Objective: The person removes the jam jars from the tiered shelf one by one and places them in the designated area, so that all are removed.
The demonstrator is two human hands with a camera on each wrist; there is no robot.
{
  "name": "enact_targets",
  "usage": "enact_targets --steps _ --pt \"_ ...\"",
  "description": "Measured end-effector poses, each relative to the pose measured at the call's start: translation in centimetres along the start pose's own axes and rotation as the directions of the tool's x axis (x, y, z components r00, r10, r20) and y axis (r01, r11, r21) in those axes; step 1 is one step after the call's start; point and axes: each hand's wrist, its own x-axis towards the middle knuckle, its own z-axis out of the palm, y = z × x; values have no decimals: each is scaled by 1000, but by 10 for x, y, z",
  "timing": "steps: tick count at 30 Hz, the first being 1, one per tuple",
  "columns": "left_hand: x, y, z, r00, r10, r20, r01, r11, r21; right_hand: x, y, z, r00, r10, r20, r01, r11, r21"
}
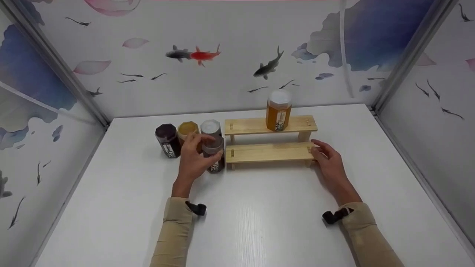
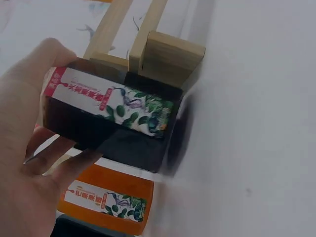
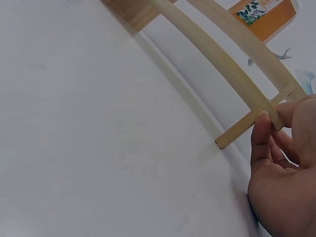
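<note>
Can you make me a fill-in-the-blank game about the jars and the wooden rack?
1. The orange jam jar stands on the wooden rack's ____ shelf.
2. That jar's lid is coloured ____.
3. The left hand holds the dark jam jar near its ____, not its bottom.
4. The right hand grips the lower shelf at its ____ end.

Missing words: upper; white; top; right.
</note>
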Motion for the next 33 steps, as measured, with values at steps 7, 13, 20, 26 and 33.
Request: enact_targets --steps 7,13,20,26,33 --pt "-1 -1 -8 996 -35 85 36 999 -11 -1 -1 0 1000 6 1 -6 1000 -4" --pt "-1 1 -9 992 -72 101 73 997 -10 -1 -2 0 1000 -11 29 8 997 79" --pt "0 3 -11 988 -88 127 87 996 18 -1 -2 0 1000 -11 26 9 996 89" --pt "5 13 -14 995 -77 70 71 994 77 0 -2 0 1000 -9 25 7 996 83" --pt "12 47 9 990 61 -124 -40 985 166 -1 -1 -1 1000 -3 25 1 997 78"
